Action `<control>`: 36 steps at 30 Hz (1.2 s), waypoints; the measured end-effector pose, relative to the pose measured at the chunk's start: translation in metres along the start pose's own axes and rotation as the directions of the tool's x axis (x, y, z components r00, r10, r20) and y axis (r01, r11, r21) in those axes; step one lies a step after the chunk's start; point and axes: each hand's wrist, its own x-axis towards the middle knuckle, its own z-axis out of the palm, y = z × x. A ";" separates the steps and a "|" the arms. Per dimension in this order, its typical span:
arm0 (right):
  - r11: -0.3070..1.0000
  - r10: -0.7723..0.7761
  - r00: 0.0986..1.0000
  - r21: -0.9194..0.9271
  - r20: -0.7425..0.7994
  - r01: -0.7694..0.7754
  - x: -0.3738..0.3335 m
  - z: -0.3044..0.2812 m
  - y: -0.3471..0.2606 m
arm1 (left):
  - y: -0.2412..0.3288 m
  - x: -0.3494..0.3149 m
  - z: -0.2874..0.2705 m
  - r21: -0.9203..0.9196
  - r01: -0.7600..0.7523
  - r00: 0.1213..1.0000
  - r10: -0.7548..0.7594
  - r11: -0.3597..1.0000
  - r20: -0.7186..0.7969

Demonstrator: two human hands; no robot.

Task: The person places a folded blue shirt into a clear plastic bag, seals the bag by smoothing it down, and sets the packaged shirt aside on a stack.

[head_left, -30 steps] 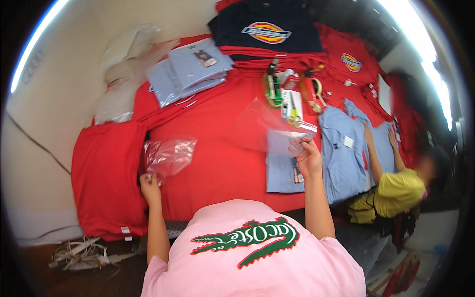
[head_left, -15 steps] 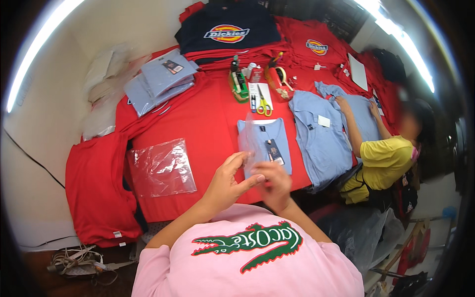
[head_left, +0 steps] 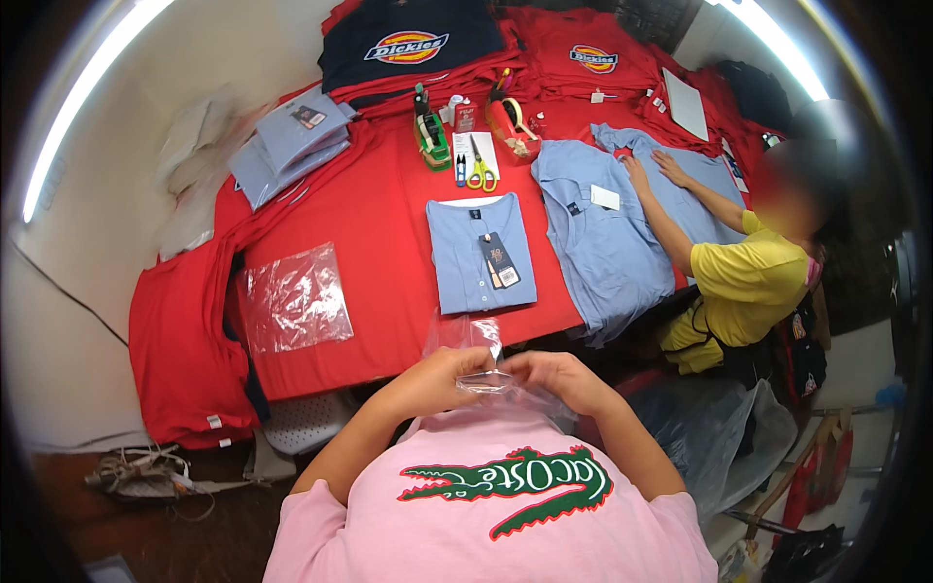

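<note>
A clear plastic bag [head_left: 489, 335] is pinched between my two hands, close to my chest at the table's near edge. My left hand [head_left: 455, 373] grips one side of it with bent fingers. On the opposite side my right hand [head_left: 557, 377] is closed on the bag too. Just beyond them lies a folded light-blue shirt [head_left: 457, 264], with a dark hang tag [head_left: 498, 260] on its front. Left of the shirt another clear plastic bag [head_left: 296, 301] rests flat on the red cloth.
Yellow scissors [head_left: 481, 175], a green tape dispenser [head_left: 431, 141] and a red tape dispenser [head_left: 512, 131] stand mid-table. Bagged blue shirts [head_left: 292, 146] are stacked at left. A co-worker in yellow [head_left: 743, 282] handles blue garments [head_left: 607, 233] at right. Red garments [head_left: 190, 350] hang over the left edge.
My hands have come down toward my chest with the clear bag, baring the folded shirt. The view has shifted. The co-worker's hands have moved over the blue garment.
</note>
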 end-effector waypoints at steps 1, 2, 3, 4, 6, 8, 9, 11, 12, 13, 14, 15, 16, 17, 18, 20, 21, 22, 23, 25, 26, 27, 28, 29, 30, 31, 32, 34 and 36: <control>0.977 0.128 0.990 0.161 0.067 -0.137 -0.001 -0.004 0.018 | 0.000 -0.004 0.005 0.030 0.051 0.999 -0.050 0.998 -0.018; 0.910 0.243 0.958 0.306 0.152 -0.279 -0.003 -0.008 0.034 | -0.003 -0.006 0.010 0.047 0.018 0.998 -0.016 0.999 -0.056; 0.796 0.344 0.902 0.428 0.261 -0.427 -0.005 -0.002 0.041 | -0.005 -0.012 0.017 0.082 0.024 0.997 -0.018 0.996 -0.073; 0.849 0.445 0.877 0.226 0.183 -0.478 -0.009 0.008 0.046 | -0.005 -0.018 0.023 0.116 0.030 0.996 -0.020 0.993 -0.086; 0.966 0.252 0.948 0.003 0.193 -0.258 -0.020 0.023 0.048 | -0.006 -0.030 0.037 0.087 -0.003 0.995 0.012 0.996 -0.100; 0.996 0.081 0.958 -0.056 0.274 -0.069 -0.031 0.027 0.054 | -0.014 -0.045 0.049 -0.008 -0.035 0.996 0.034 0.999 -0.082; 1.000 0.025 0.946 -0.014 0.325 -0.022 -0.035 0.027 0.057 | -0.024 -0.056 0.058 -0.080 -0.058 0.995 0.052 0.995 -0.083; 0.899 0.401 0.864 0.051 0.305 -0.435 -0.046 0.026 0.037 | -0.042 -0.078 0.070 -0.299 0.065 0.995 -0.085 0.952 -0.056; 0.897 0.333 0.899 0.200 0.286 -0.395 -0.048 0.024 0.045 | -0.036 -0.081 0.074 -0.384 0.130 0.984 -0.165 0.914 -0.060; 0.873 0.267 0.930 0.344 0.254 -0.345 -0.052 0.024 0.051 | -0.030 -0.085 0.079 -0.465 0.190 0.968 -0.243 0.865 -0.057; 0.873 0.263 0.936 0.356 0.233 -0.334 -0.059 0.024 0.054 | -0.033 -0.087 0.091 -0.507 0.033 0.985 -0.113 0.861 -0.127; 0.883 0.257 0.942 0.343 0.218 -0.320 -0.060 0.022 0.053 | -0.039 -0.086 0.103 -0.510 -0.042 0.982 -0.059 0.859 -0.180; 0.892 0.251 0.949 0.335 0.193 -0.304 -0.064 0.020 0.055 | -0.038 -0.082 0.113 -0.526 -0.022 0.977 -0.094 0.850 -0.192; 0.900 0.245 0.955 0.326 0.168 -0.288 -0.067 0.019 0.057 | -0.037 -0.079 0.118 -0.543 -0.002 0.971 -0.129 0.840 -0.204; 0.924 0.192 0.979 0.324 0.064 -0.202 -0.071 0.019 0.061 | -0.033 -0.075 0.117 -0.569 0.091 0.962 -0.221 0.817 -0.163; 0.956 0.078 0.987 0.291 -0.142 -0.033 -0.076 0.023 0.065 | -0.023 -0.068 0.114 -0.607 0.275 0.914 -0.398 0.745 -0.075; 0.983 0.031 0.975 0.182 -0.222 0.011 -0.076 0.024 0.062 | -0.023 -0.066 0.115 -0.581 0.258 0.918 -0.383 0.772 -0.102; 0.997 -0.023 0.955 0.068 -0.296 0.046 -0.077 0.024 0.056 | -0.023 -0.064 0.116 -0.555 0.240 0.921 -0.367 0.796 -0.128; 0.996 -0.084 0.929 -0.048 -0.361 0.071 -0.078 0.025 0.049 | -0.024 -0.061 0.117 -0.528 0.223 0.924 -0.350 0.820 -0.154; 0.970 -0.212 0.891 -0.199 -0.401 0.141 -0.076 0.027 0.041 | -0.036 -0.056 0.118 -0.528 0.202 0.911 -0.356 0.825 -0.208; 0.942 -0.295 0.859 -0.276 -0.418 0.190 -0.072 0.026 0.045 | -0.042 -0.053 0.118 -0.528 0.192 0.903 -0.360 0.827 -0.235; 0.907 -0.376 0.821 -0.350 -0.430 0.233 -0.067 0.025 0.049 | -0.047 -0.051 0.116 -0.482 0.228 0.905 -0.367 0.846 -0.216; 0.887 -0.416 0.804 -0.383 -0.426 0.257 -0.064 0.022 0.052 | -0.051 -0.049 0.112 -0.434 0.263 0.905 -0.376 0.862 -0.199; 0.866 -0.455 0.785 -0.415 -0.420 0.280 -0.062 0.018 0.054 | -0.054 -0.047 0.107 -0.384 0.296 0.904 -0.386 0.875 -0.183; 0.843 -0.491 0.767 -0.446 -0.413 0.300 -0.059 0.014 0.057 | -0.028 -0.044 0.094 -0.264 0.455 0.867 -0.491 0.850 -0.087; 0.886 -0.421 0.807 -0.380 -0.415 0.267 -0.055 0.011 0.059 | -0.032 -0.039 0.093 -0.157 0.265 0.934 -0.293 0.951 -0.203; 0.922 -0.349 0.842 -0.313 -0.410 0.230 -0.051 0.008 0.061 | -0.040 -0.033 0.094 -0.028 0.066 0.954 -0.072 0.997 -0.291; 0.967 -0.218 0.889 -0.214 -0.402 0.140 -0.043 0.006 0.070 | -0.041 -0.020 0.094 -0.122 0.016 0.941 -0.056 0.992 -0.334; 0.995 -0.102 0.939 -0.050 -0.329 0.091 -0.035 0.007 0.077 | -0.050 -0.005 0.088 -0.259 0.048 0.946 -0.127 0.965 -0.298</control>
